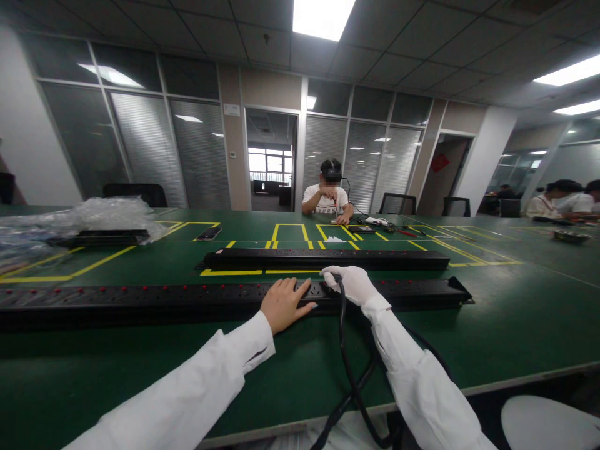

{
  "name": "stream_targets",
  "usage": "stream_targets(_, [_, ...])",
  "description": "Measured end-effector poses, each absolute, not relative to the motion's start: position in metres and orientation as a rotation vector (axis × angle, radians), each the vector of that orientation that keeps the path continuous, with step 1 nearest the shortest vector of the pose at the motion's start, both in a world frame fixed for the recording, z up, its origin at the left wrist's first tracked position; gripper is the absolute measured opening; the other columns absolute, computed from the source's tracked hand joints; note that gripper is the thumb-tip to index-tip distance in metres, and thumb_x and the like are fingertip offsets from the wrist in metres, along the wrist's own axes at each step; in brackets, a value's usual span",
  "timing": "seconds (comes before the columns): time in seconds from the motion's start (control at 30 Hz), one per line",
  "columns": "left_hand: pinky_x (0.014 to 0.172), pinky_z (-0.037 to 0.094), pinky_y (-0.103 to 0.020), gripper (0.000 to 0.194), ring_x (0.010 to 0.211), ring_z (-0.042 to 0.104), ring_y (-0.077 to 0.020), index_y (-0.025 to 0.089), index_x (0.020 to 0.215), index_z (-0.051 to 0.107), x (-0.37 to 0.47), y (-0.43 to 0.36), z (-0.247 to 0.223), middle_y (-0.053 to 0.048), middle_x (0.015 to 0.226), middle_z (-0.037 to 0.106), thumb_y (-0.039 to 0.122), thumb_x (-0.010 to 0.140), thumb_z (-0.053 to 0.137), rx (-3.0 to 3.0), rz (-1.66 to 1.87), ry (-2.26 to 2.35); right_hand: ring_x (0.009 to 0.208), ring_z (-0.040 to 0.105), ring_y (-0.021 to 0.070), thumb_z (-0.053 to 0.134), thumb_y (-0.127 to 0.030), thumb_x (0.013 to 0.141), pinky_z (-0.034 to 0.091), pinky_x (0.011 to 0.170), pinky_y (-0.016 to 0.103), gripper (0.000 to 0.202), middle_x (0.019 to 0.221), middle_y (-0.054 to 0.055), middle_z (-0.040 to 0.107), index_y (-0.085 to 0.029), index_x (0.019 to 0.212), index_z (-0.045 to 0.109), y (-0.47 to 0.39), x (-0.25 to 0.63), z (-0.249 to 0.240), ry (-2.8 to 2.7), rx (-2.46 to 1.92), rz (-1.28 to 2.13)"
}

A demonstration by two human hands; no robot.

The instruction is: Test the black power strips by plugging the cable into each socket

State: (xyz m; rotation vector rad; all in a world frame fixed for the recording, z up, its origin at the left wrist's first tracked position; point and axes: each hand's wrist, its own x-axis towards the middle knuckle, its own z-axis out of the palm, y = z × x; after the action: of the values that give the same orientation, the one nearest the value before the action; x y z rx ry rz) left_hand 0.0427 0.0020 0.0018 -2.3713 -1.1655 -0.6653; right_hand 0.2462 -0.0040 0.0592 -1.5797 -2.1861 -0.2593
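With the cable's end held at the sockets, the work seems to call for a steady strip and a straight approach. The long black strip [159,301] lies lengthwise on the green worktop [506,325], between its near edge and a second black strip [328,259] that runs roughly parallel. Light, even pressure from the left hand [282,305], just beside the contact area, should stop the strip sliding or rocking. The right hand [352,285] would do best to push squarely down, without twisting, and to check the alignment before adding force. The black cable [342,334] falls in loops toward the near edge, so some slack matters: its weight could pull the end askew.

The left hand, bare, is palm down and unclenched, fingers spread over the strip's top, thumb pointing right. The right hand, in a white glove, comes in from the right with its wrist raised above the strip and its fingers curled around the cable near its end; the very tip is hidden. Both forearms reach forward and converge, the hands close but apart.
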Motion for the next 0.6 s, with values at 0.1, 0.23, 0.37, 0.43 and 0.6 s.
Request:
stream_targets(0.1, [0.082, 0.039, -0.039, 0.056, 0.098, 0.051, -0.0252, 0.023, 0.124, 0.043, 0.0425, 0.0023, 0.0017, -0.011, 0.102, 0.057, 0.058, 0.081, 0.033, -2.374, -0.647, -1.168, 0.074, 0.061, 0.0121, 0.036, -0.041, 0.085, 0.037, 0.064, 0.018, 0.034, 0.079, -0.001, 0.068, -0.030, 0.107, 0.060, -0.0045, 0.2464, 0.0597, -2.188, -1.566, -0.244])
stream_targets(0.23, [0.082, 0.039, -0.039, 0.057, 0.098, 0.051, -0.0252, 0.023, 0.124, 0.043, 0.0422, 0.0025, 0.0014, -0.011, 0.103, 0.057, 0.058, 0.081, 0.033, -2.374, -0.652, -1.166, 0.074, 0.061, 0.0121, 0.037, -0.041, 0.085, 0.038, 0.065, 0.018, 0.034, 0.080, -0.001, 0.068, -0.030, 0.107, 0.060, -0.0052, 0.2464, 0.0601, -2.191, -1.538, -0.215])
stream_targets(0.37, [0.082, 0.039, -0.039, 0.057, 0.098, 0.051, -0.0251, 0.023, 0.124, 0.043, 0.0423, 0.0023, 0.0016, -0.011, 0.103, 0.057, 0.059, 0.081, 0.032, -2.372, -0.651, -1.167, 0.078, 0.061, 0.0124, 0.037, -0.042, 0.085, 0.038, 0.067, 0.018, 0.035, 0.082, 0.000, 0.068, -0.029, 0.107, 0.060, -0.0067, 0.2458, 0.0618, -2.189, -1.564, -0.184])
stream_targets(0.43, [0.083, 0.039, -0.039, 0.056, 0.099, 0.051, -0.0252, 0.023, 0.124, 0.043, 0.0424, 0.0020, 0.0019, -0.011, 0.104, 0.056, 0.058, 0.081, 0.032, -2.371, -0.649, -1.167, 0.078, 0.061, 0.0123, 0.036, -0.042, 0.085, 0.038, 0.067, 0.018, 0.035, 0.082, 0.000, 0.068, -0.029, 0.107, 0.060, -0.0070, 0.2458, 0.0623, -2.193, -1.562, -0.185])
stream_targets(0.6, [0.083, 0.039, -0.038, 0.056, 0.099, 0.051, -0.0249, 0.023, 0.124, 0.042, 0.0426, 0.0012, 0.0026, -0.011, 0.103, 0.056, 0.058, 0.081, 0.032, -2.367, -0.640, -1.171, 0.075, 0.061, 0.0124, 0.036, -0.043, 0.085, 0.038, 0.065, 0.018, 0.035, 0.080, -0.001, 0.068, -0.030, 0.107, 0.060, -0.0061, 0.2460, 0.0616, -2.196, -1.550, -0.225])
